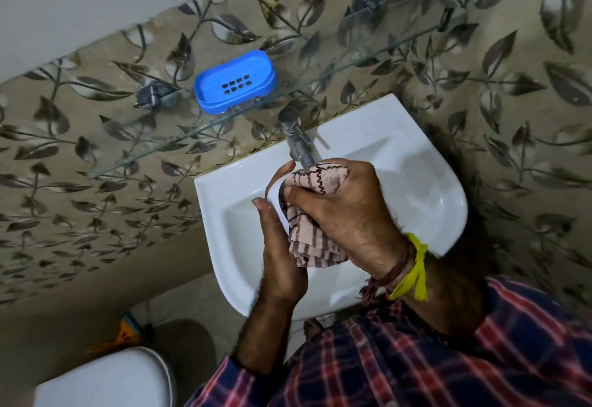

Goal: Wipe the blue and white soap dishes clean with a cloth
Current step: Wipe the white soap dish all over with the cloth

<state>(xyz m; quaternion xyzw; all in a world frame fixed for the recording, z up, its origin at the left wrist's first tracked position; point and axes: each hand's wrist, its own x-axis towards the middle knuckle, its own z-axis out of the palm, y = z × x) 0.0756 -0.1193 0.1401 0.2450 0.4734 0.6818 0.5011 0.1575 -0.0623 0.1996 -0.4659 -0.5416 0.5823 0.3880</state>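
While both hands work over the white basin (426,182), nothing yet touches the blue soap dish (235,81). Largest first: leaf-patterned wall tiles (480,93) all round, basin below the metal tap (296,137), glass shelf (134,147) running slantwise above it. Resting on that shelf, up and to the left of the hands and well apart from them, sits the blue dish, long axis roughly along the shelf's line, drain holes facing up. Closer to the left hand (278,253) than to the right hand (346,217), so probably a leftward-and-upward reach for whichever goes. Right hand clenched round a striped pinkish cloth (315,211), bunched and pressed inward. Left hand with fingers straight, palm turned toward the cloth, seemingly cupping something pale behind it, likely the white soap dish, though only a curved sliver (277,179) shows and cannot be told for certain. Judged: white dish in hand, blue one to follow or already done.
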